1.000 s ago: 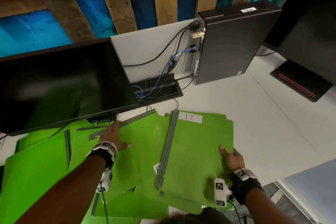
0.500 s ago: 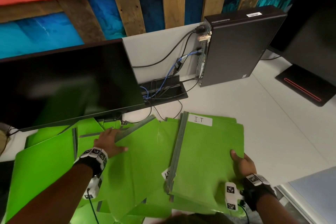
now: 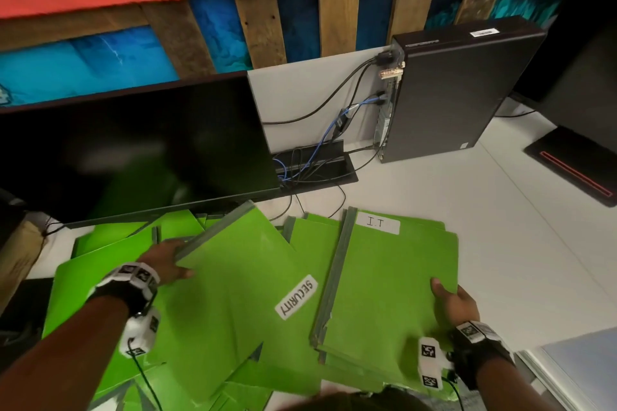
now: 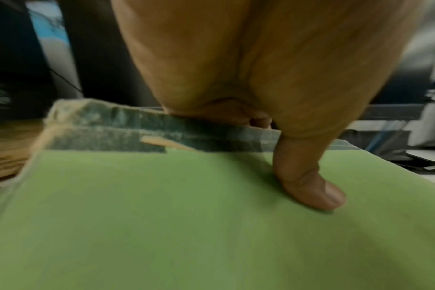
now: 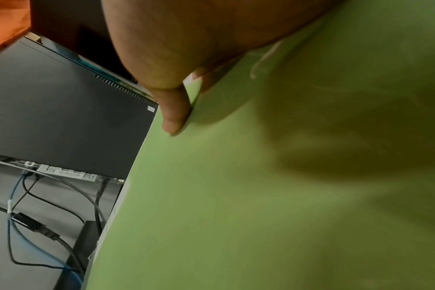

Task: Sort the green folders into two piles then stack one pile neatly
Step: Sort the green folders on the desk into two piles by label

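Note:
Several green folders with grey spines lie spread over the white desk. My left hand grips the spine edge of the folder labelled SECURITY, thumb on top and fingers underneath; the left wrist view shows that thumb pressing the green cover beside the grey spine. My right hand pinches the right edge of the folder labelled I.T, which tops a small pile at the right. In the right wrist view the thumb lies on that cover. More folders lie at the left, partly under the monitor.
A black monitor stands over the left folders. Behind it is a cable tray with black and blue cables, then an upright black computer. A second monitor base is at far right. A grey panel lies near the bottom right.
My left hand has taken the SECURITY folder by its spine and lifted it, exposing its label. The right hand keeps its pinch on the I.T folder. The head view has shifted slightly.

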Demonstrator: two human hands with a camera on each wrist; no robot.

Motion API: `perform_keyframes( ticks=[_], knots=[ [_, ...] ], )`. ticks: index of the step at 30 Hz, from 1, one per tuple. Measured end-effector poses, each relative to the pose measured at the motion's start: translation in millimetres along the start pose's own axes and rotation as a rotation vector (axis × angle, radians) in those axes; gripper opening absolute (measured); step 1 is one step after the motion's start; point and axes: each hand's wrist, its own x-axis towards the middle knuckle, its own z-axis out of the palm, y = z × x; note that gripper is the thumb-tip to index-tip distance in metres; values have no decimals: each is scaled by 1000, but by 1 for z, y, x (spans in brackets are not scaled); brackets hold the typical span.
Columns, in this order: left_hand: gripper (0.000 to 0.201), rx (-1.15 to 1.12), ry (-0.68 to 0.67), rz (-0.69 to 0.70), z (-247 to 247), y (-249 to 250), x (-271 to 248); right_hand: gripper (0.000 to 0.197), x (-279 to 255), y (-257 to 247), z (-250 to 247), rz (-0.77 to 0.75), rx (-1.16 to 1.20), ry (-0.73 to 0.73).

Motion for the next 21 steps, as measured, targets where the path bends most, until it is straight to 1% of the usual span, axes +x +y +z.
perform_keyframes(
  ticks=[3, 6, 8, 10, 12, 15, 18, 19, 21],
  knots=[
    [71, -41, 36, -47, -16, -33, -10, 43, 3, 3, 1, -5, -6, 11],
    [59, -37, 47, -70, -29, -64, -20, 44, 5, 5, 2, -3, -15, 14],
    [54, -46, 31, -60, -39, -79, -28, 45, 6, 7, 2, -2, -16, 18],
    [50, -79, 10, -18, -50, -88, -34, 46, 7, 8, 2, -5, -23, 20],
    [51, -122, 22, 45, -62, -87, -36, 47, 9, 7, 2, -5, -25, 15],
    [49, -121, 14, 171, -81, -67, -44, 47, 8, 5, 1, 1, -51, 9],
    [52, -261, 11, 288, -101, -55, -58, 46, 5, 4, 1, 6, -52, 11],
    [52, -296, 25, 313, -106, -53, -64, 45, 4, 4, 1, 8, -53, 12],
    [46, -377, 32, 328, -111, -43, -74, 46, 2, 1, 1, 7, -41, 6]
  ],
)
